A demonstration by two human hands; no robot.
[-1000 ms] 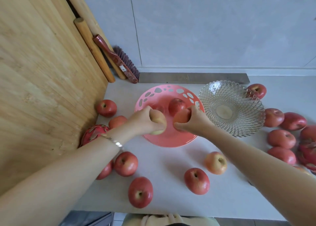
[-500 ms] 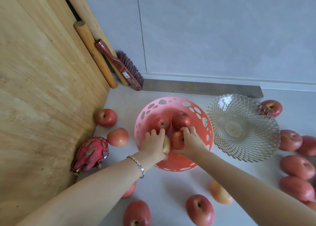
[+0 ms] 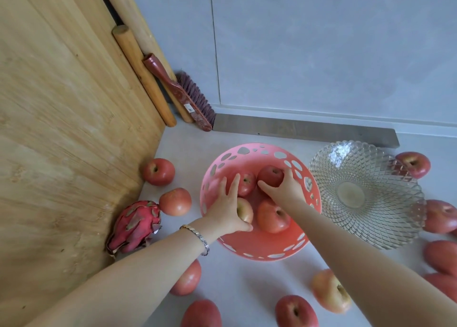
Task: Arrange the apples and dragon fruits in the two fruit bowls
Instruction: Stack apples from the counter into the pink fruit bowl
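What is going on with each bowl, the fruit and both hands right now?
Pink bowl: four apples inside.
Glass bowl: empty.
Left hand: fingers spread, resting on the yellowish apple in the pink bowl.
Right hand: fingers around the dark red apple at the back of the pink bowl.
Dragon fruit: lying on the counter, not in a bowl.
Loose apples: scattered on the counter.

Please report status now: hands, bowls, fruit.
Left hand on an apple in pink bowl; right hand on another. Four apples inside. Glass bowl empty. Dragon fruit outside.
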